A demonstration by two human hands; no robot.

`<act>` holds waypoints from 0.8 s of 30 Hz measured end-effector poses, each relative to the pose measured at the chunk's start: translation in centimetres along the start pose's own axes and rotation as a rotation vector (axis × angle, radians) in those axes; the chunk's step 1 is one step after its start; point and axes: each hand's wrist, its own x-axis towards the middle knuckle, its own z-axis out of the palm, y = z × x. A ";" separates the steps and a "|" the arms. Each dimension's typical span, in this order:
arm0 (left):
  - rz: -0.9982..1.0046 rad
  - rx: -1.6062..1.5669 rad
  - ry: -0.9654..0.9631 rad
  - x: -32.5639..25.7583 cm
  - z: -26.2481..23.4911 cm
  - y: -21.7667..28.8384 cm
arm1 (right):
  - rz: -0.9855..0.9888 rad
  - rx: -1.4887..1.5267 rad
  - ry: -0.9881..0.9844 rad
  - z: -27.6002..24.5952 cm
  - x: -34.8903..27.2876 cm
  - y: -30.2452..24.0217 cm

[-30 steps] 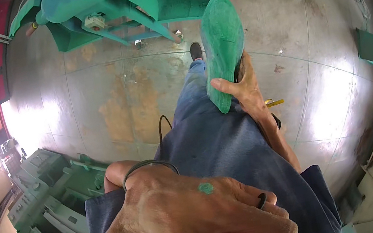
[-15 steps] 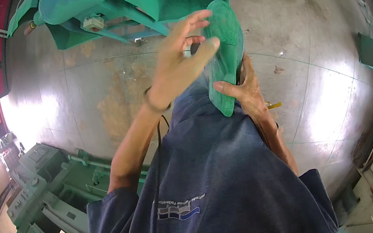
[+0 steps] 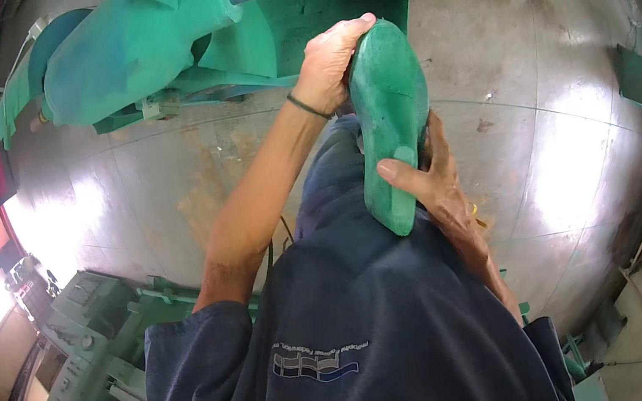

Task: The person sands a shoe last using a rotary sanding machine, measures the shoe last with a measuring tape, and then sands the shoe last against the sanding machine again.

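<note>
A green foot-shaped block (image 3: 392,106) is held by the half-closed left hand (image 3: 327,69) at eleven o'clock and half-closed right hand (image 3: 437,184) at five.

Foot-shaped green piece (image 3: 387,90), smooth sole-like face up. Broad rounded end farthest off; waist narrows to a blunt near end. Colour uneven: cloudy marks, faint crease across the wide part, paler patch toward the narrow end. Held aloft, lengthwise: right fingers (image 3: 438,141) round the narrow half, left fingers (image 3: 345,31) at the far left edge. Underside hidden.
</note>
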 end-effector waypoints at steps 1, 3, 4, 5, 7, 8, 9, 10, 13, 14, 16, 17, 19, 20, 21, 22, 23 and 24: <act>-0.008 0.003 0.003 0.2 -0.4 0.0 | 0.030 0.071 -0.006 0.0 0.3 -0.9; -0.101 -0.299 -0.131 0.2 -1.1 -0.3 | 0.060 0.139 -0.017 -0.1 0.9 -2.8; -0.102 -0.300 -0.115 0.1 -1.3 -0.5 | 0.126 0.191 -0.018 -0.2 0.9 -3.8; -0.112 -0.438 -0.184 0.0 -1.6 -0.7 | 0.168 0.257 -0.027 -0.3 1.1 -4.7; -0.147 -0.604 -0.233 0.0 -1.8 -0.8 | 0.208 0.224 -0.030 -0.4 1.8 -6.3; -0.151 -0.613 -0.241 -0.1 -1.9 -0.9 | 0.221 0.196 -0.032 -0.5 2.1 -7.0; -0.145 -0.624 -0.218 0.1 -1.9 -0.9 | 0.227 0.198 -0.035 -0.5 2.4 -7.5; -0.123 -0.643 -0.233 0.3 -2.0 -0.7 | 0.198 0.218 -0.045 -0.4 2.8 -8.0; -0.125 -0.685 -0.247 0.9 -2.1 -0.4 | 0.198 0.257 -0.055 -0.2 3.6 -8.7; -0.126 -0.681 -0.255 1.1 -2.2 -0.3 | 0.206 0.269 -0.049 -0.1 3.8 -8.8; -0.145 -0.697 -0.244 1.4 -2.4 -0.3 | 0.234 0.264 -0.049 0.0 4.1 -8.9; -0.137 -0.688 -0.243 1.5 -2.6 -0.2 | 0.256 0.259 -0.051 0.2 4.2 -8.9; -0.123 -0.684 -0.274 1.6 -2.8 -0.1 | 0.273 0.261 -0.034 0.5 4.3 -9.1; -0.126 -0.684 -0.303 1.6 -2.9 0.1 | 0.277 0.263 -0.026 0.5 4.3 -9.3; -0.133 -0.678 -0.282 1.4 -3.0 0.2 | 0.281 0.265 -0.017 0.5 4.3 -9.4; -0.139 -0.671 -0.262 1.2 -2.9 0.4 | 0.268 0.290 -0.045 0.4 4.0 -9.6; -0.144 -0.668 -0.265 0.9 -2.9 0.7 | 0.254 0.314 -0.070 0.2 3.7 -9.6; -0.137 -0.670 -0.287 0.5 -2.8 0.9 | 0.252 0.316 -0.063 0.2 3.2 -9.3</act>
